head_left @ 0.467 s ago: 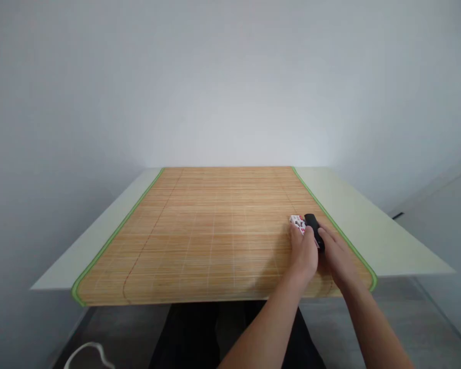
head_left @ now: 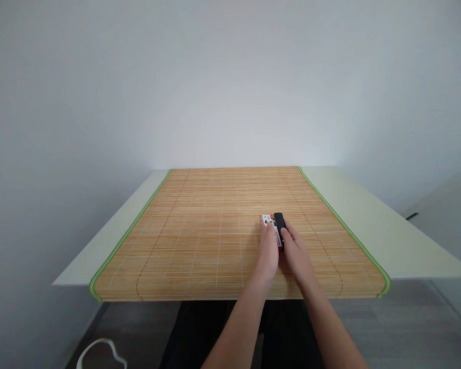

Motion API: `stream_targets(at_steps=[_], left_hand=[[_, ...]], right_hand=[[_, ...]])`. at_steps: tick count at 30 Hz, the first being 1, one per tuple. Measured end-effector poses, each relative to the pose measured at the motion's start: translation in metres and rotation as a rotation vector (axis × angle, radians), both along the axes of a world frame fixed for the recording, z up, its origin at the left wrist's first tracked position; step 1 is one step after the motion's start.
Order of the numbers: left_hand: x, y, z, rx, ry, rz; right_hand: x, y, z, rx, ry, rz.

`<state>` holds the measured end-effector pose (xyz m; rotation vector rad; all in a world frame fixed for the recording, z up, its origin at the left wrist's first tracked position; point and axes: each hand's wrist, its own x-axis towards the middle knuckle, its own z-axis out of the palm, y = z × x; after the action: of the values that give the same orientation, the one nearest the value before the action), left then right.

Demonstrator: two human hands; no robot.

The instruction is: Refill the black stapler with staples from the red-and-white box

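Both hands and the two small things between them now sit nearer the middle of the mat than half a second ago, when they were close to its right green edge — part of that shift may be the head camera turning. Largest first: the pale tabletop point(head_left: 388, 225) carries a bamboo mat point(head_left: 200, 246) with a green border, lying flat and covering most of it. On the mat, right of centre, the left hand point(head_left: 268, 252) rests on a small white box with red print point(head_left: 268, 220), fingers laid over its near end. Just beside it, touching, lies a black oblong object point(head_left: 279, 223), with the right hand point(head_left: 296, 257) on its near end. Neither grip looks clamped — fingers lie flat on top, though I cannot tell for sure. Both things are down on the mat, side by side, nothing lifted or opened yet.
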<state>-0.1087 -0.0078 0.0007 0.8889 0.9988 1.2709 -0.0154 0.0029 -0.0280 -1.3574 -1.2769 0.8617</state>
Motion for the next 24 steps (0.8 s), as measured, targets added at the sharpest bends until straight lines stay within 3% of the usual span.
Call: stream_targets(at_steps=[3, 6, 9, 12, 16, 18, 24], left_hand=[[-0.041, -0.006, 0.006, -0.084, -0.077, 0.068], [-0.067, -0.015, 0.009, -0.041, -0.026, 0.073], [-0.086, -0.024, 0.008, 0.058, 0.154, 0.079], [-0.11, -0.028, 0.004, 0.253, 0.51, 0.099], [-0.134, -0.024, -0.001, 0.475, 0.941, -0.033], [-0.138, -0.02, -0.001, 0.509, 1.028, -0.075], [-0.133, -0.019, 0.001, 0.548, 1.123, -0.03]], right_hand=[[-0.044, -0.006, 0.0, 0.023, -0.025, 0.06], [-0.066, -0.01, -0.001, 0.03, -0.042, 0.088], [-0.06, -0.011, -0.005, 0.004, -0.038, 0.073], [-0.039, -0.009, -0.012, 0.028, -0.041, 0.028], [-0.02, -0.007, -0.018, 0.077, 0.018, 0.012], [-0.018, -0.008, -0.02, 0.077, 0.051, 0.034], [-0.023, -0.009, -0.018, 0.094, 0.033, 0.025]])
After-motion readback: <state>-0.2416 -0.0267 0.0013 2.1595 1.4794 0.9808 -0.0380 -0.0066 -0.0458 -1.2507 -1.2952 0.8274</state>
